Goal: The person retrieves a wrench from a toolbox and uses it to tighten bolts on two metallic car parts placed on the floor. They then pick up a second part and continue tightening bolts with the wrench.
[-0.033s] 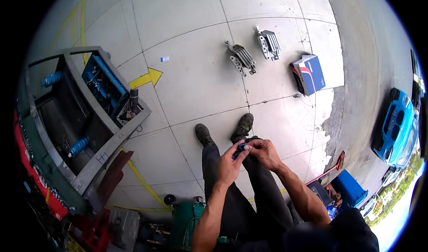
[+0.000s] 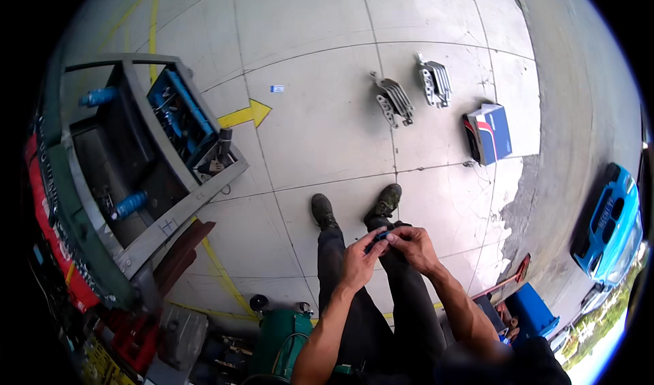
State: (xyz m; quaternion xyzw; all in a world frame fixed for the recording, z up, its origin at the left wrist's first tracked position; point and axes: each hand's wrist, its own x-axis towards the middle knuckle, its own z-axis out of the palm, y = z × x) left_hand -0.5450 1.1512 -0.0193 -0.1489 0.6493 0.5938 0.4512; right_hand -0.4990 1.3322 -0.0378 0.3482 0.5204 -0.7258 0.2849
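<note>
My left hand (image 2: 360,262) and my right hand (image 2: 415,250) meet in front of my thighs. Between their fingertips is a small dark blue piece (image 2: 381,236), pinched from both sides and mostly covered; its kind cannot be made out. Beyond my boots, two ribbed grey metal brackets (image 2: 394,102) lie on the floor side by side, out of reach of both hands. Right of them sits a blue, white and red cardboard box (image 2: 492,134). A small blue and white packet (image 2: 276,89) lies farther left.
On the left stands a grey metal frame (image 2: 178,218) holding blue bottles (image 2: 129,205) and a tray of blue tools (image 2: 174,116). Near my left leg is a green tank (image 2: 278,337). A blue bin (image 2: 533,309) and a red-handled jack (image 2: 522,268) stand right; a blue car (image 2: 608,227) is farther off.
The whole scene has shifted right and slightly down in the picture as my head turned. Both hands stay together on the small blue piece, with slight finger movement.
</note>
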